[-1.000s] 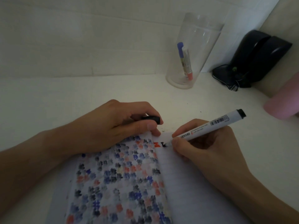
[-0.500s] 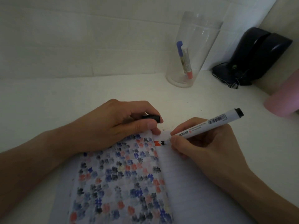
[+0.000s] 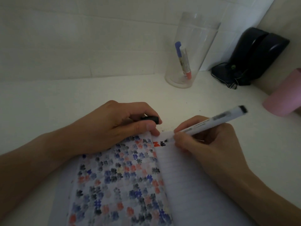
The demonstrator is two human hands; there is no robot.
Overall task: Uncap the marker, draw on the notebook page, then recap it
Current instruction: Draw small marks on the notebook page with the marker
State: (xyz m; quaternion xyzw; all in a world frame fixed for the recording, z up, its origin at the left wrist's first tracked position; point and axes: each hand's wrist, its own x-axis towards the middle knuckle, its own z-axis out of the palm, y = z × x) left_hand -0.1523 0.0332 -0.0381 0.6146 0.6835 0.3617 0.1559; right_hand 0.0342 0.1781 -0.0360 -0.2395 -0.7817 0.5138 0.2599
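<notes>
An open notebook (image 3: 184, 185) lies in front of me. Its left page is covered with small blue, black and red marks; its right page is lined. My right hand (image 3: 205, 141) grips a white marker (image 3: 216, 119) with its tip touching the top of the right page, beside a red mark and fresh black marks (image 3: 162, 143). The marker looks blurred. My left hand (image 3: 117, 126) rests on the notebook's top left corner and pinches the black cap (image 3: 151, 119) between thumb and fingers.
A clear plastic cup (image 3: 192, 38) holding two markers, one blue-capped and one red-capped, stands at the back by the tiled wall. A black device with a cable (image 3: 254, 56) sits in the right corner. A pink cylinder (image 3: 283, 98) lies at the right edge.
The marker tip has shifted a little right along the top of the page, leaving another black mark. The left hand with the cap has stayed put.
</notes>
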